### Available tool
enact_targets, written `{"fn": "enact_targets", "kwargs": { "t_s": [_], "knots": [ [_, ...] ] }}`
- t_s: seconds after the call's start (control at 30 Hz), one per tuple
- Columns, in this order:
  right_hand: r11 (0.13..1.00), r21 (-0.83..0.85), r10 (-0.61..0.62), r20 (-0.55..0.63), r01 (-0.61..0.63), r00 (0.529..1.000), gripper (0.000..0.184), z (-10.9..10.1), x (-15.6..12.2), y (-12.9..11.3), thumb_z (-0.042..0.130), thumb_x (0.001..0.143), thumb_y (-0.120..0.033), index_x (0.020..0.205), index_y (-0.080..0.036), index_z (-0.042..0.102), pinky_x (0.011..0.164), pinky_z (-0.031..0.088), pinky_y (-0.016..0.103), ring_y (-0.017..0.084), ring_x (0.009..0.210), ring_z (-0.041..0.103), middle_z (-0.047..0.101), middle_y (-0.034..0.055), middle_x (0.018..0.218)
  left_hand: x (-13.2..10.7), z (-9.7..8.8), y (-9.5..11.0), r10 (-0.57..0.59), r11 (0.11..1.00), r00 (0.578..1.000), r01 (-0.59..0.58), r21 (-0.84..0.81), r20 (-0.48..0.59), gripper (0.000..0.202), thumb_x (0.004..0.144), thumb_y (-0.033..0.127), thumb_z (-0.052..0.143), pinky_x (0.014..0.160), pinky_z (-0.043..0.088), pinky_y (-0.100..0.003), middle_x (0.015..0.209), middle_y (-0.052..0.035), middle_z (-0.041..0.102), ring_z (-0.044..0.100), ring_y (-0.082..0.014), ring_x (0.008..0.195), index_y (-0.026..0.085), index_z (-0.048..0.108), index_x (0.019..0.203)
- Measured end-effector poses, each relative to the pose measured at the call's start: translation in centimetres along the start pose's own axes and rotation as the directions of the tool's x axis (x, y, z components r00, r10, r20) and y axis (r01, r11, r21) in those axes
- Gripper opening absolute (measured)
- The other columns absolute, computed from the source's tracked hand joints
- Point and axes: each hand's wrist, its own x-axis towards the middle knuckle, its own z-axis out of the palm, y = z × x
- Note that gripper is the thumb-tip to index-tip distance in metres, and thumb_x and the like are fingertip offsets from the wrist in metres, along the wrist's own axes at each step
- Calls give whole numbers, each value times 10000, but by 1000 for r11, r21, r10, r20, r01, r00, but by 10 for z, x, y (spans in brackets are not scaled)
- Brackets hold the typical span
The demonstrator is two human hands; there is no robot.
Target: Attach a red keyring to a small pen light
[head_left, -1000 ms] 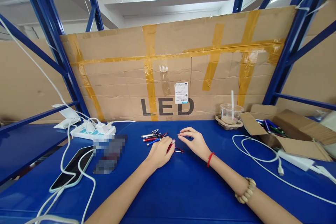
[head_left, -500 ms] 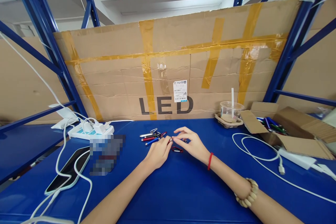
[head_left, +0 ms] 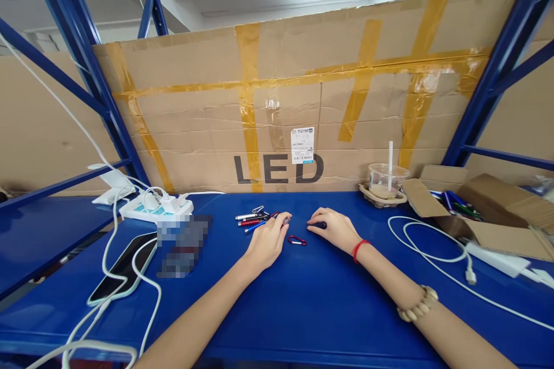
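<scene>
My left hand (head_left: 266,242) is closed at the fingertips around a small shiny piece that I cannot make out. Next to it lie several slim metal tubes, among them a silver tube (head_left: 246,217), a red tube (head_left: 249,223) and a blue tube (head_left: 255,228); clips lie at their far ends, partly hidden by the fingers. My right hand (head_left: 335,230), a short way to the right, pinches a small black cylinder (head_left: 320,225). A red carabiner (head_left: 297,240) lies on the blue tabletop (head_left: 285,311) between the two hands, touched by neither.
At left are a power strip (head_left: 156,207), white cables and a phone (head_left: 123,268). A plastic cup (head_left: 383,181) with a straw stands at back right, beside an open carton (head_left: 497,239) of pens. A white cable (head_left: 424,253) loops at right; taped cardboard (head_left: 208,138) walls the back.
My hands have come apart: the right moved right with the black cylinder, while the left stays by the tubes. The whole view has shifted slightly.
</scene>
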Motion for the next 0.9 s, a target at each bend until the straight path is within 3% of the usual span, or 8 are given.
{"fn": "enact_targets", "kwargs": {
  "t_s": [0.17, 0.3, 0.43, 0.53, 0.6, 0.77, 0.9],
  "knots": [
    [997, 73, 23, 22, -25, 999, 135, 3, 0, -3, 562, 772, -304, 836, -259, 673, 654, 431, 254, 131, 751, 577, 631, -22, 887, 0, 1, -1, 86, 995, 996, -86, -53, 5, 298, 910, 209, 257, 856, 448, -284, 1113, -44, 553, 540, -152, 1000, 215, 412, 1165],
    [995, 102, 19, 3, -19, 1000, 148, 4, 2, -3, 555, 776, -309, 844, -242, 668, 658, 430, 276, 152, 749, 580, 647, -8, 825, 0, 3, -2, 89, 991, 996, -90, -103, -12, 305, 913, 216, 241, 909, 419, -305, 1145, -49, 527, 510, -158, 1034, 219, 434, 1150],
    [965, 263, 27, -121, 6, 992, 194, 5, 3, -7, 516, 803, -323, 875, -225, 668, 620, 441, 271, 145, 701, 580, 647, 13, 825, 0, 6, -2, 63, 976, 997, -71, -206, -46, 302, 917, 251, 235, 966, 366, -322, 1147, -40, 512, 467, -155, 1073, 221, 432, 1144],
    [904, 420, 27, -253, 84, 967, 218, 6, 4, -12, 493, 815, -312, 869, -199, 671, 618, 454, 256, 141, 716, 586, 641, 39, 860, -1, 9, -1, 43, 958, 998, -55, -283, -51, 302, 919, 279, 231, 968, 355, -309, 1145, -35, 504, 460, -144, 1071, 223, 426, 1143],
    [863, 498, 64, -280, 88, 958, 215, 7, 5, -15, 514, 799, -321, 843, -188, 677, 622, 459, 258, 151, 732, 596, 648, 48, 855, -2, 9, 0, 26, 955, 999, -35, -296, -35, 299, 918, 297, 240, 967, 347, -311, 1140, -32, 499, 454, -146, 1076, 230, 426, 1142],
    [692, 722, 225, -193, -17, 955, 244, 8, 6, -22, 595, 719, -373, 772, -148, 672, 637, 478, 274, 166, 669, 608, 657, 54, 719, -3, 5, 6, -31, 943, 999, 42, -330, 37, 285, 912, 327, 260, 931, 357, -303, 1129, -21, 494, 461, -150, 1059, 253, 409, 1143],
    [578, 816, 250, -137, -34, 959, 257, 8, 4, -30, 614, 687, -384, 710, -131, 654, 606, 479, 265, 155, 615, 598, 641, 46, 645, -3, 3, 11, -35, 933, 997, 60, -355, 76, 247, 914, 321, 249, 833, 392, -274, 1019, -13, 535, 516, -141, 931, 238, 418, 1074]
  ]
}}
